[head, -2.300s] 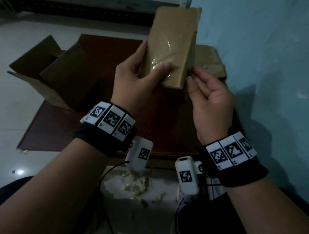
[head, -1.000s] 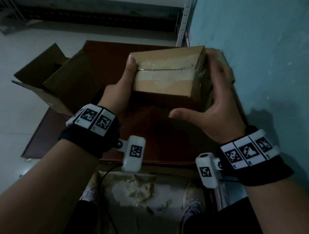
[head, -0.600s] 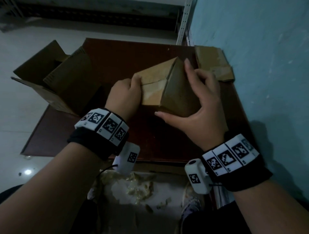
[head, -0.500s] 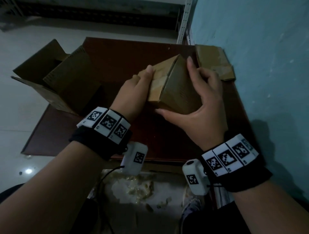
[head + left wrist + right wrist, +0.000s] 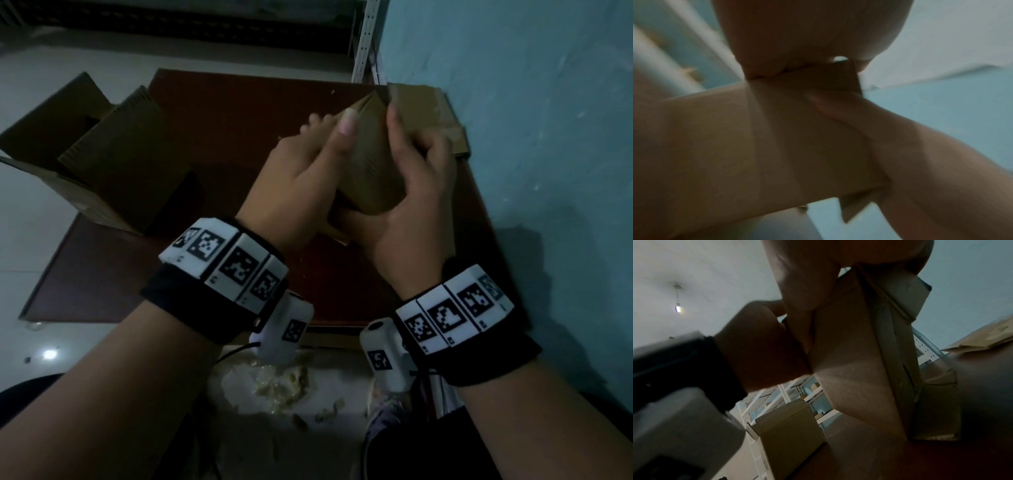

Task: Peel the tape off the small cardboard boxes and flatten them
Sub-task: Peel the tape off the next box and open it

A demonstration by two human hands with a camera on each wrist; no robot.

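Left wrist view blurred: only brown panel and skin readable; tape not discernible there. Box's left face hidden behind left hand (image 5: 301, 178) in head view. Small cardboard box (image 5: 371, 164) tilted, one corner up, plain brown, ridged surface, held above brown table (image 5: 212, 137) between both hands. Left hand clamps its left side, thumb on top edge; right hand (image 5: 414, 205) wraps right side, thumb underneath

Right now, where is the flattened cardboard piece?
In the head view the flattened cardboard lies at the table's far right corner by the blue wall, just behind the small box held in both hands.
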